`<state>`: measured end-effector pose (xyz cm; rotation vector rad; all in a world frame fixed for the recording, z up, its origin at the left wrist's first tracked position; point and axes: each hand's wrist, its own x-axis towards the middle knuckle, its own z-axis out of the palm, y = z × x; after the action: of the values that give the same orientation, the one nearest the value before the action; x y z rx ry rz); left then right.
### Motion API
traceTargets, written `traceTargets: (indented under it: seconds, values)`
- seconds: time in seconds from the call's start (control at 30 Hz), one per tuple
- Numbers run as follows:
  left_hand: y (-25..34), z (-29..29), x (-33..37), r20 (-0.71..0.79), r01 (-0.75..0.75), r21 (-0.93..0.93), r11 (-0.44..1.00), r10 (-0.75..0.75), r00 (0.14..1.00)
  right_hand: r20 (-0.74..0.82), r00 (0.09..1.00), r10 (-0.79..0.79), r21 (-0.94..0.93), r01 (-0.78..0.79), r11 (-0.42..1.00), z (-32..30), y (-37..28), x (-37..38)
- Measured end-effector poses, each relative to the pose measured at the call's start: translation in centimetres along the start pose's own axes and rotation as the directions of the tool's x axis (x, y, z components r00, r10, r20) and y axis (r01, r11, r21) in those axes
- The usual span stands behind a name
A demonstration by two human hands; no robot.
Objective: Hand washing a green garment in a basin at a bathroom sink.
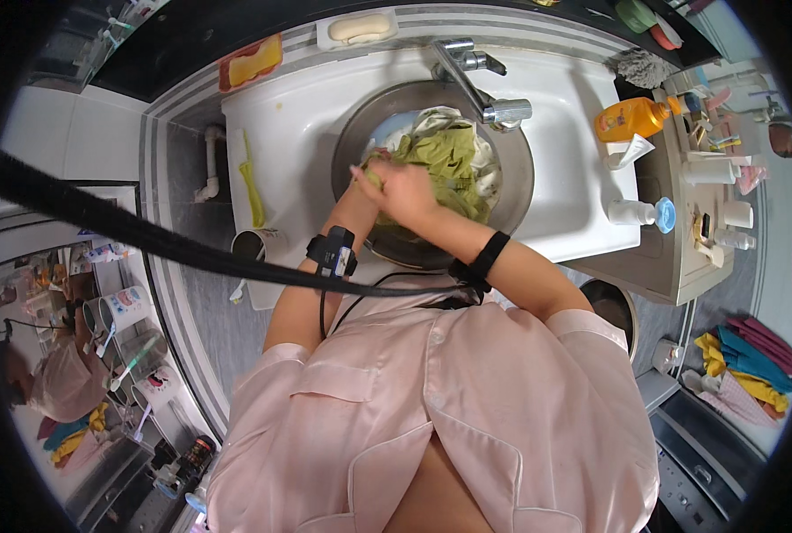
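A metal basin (pixel 522 173) sits in the white sink, holding whitish water, a bunched olive-green cloth garment (pixel 449 147) and a white cloth (pixel 485 169) beneath it. Over the basin's left side my hands meet, somewhat blurred. My right hand (pixel 407 192) is closed and lies across my left hand (pixel 367 180), partly covering it. Green fabric shows between and just beside them, and both appear to grip it. Most of the left fingers are hidden.
The chrome faucet (pixel 472 84) reaches over the basin's far rim. A green-handled brush (pixel 252 186) and a cup (pixel 258 242) stand at the left; a soap dish (pixel 357 30) is behind. An orange bottle (pixel 632 117) and white bottle (pixel 632 212) are right. A black strap (pixel 174 242) crosses the view.
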<state>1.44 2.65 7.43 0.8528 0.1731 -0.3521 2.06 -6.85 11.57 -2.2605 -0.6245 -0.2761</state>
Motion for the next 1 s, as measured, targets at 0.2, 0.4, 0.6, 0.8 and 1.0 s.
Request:
traceTargets:
  seconds: [0.2,0.4,0.6,0.8,1.0]
  values:
    - [0.2,2.0,2.2,0.072,0.391,-0.436,0.81,-0.402,0.913,-0.096,0.961,0.26,-0.121,-0.271,0.955,-0.3,5.0,3.5]
    - [1.0,2.5,1.0,-0.191,0.226,-0.188,0.956,-0.262,0.946,-0.04,0.929,0.367,-0.001,-0.368,0.93,0.0,1.1,1.3]
    - [-2.8,-2.4,1.8,-0.134,-0.076,0.235,0.969,0.11,0.985,-0.025,0.954,0.3,-0.006,-0.301,0.954,0.3,1.3,2.1]
    - [-0.1,2.6,2.3,-0.108,0.364,-0.432,0.825,-0.448,0.888,-0.085,0.917,0.389,-0.038,-0.393,0.919,-0.2,4.8,3.4]
    - [0.5,-0.2,0.0,-0.004,0.07,-0.069,0.995,-0.07,0.998,0.067,0.987,0.149,-0.044,-0.146,0.988,-0.5,-0.5,0.5]
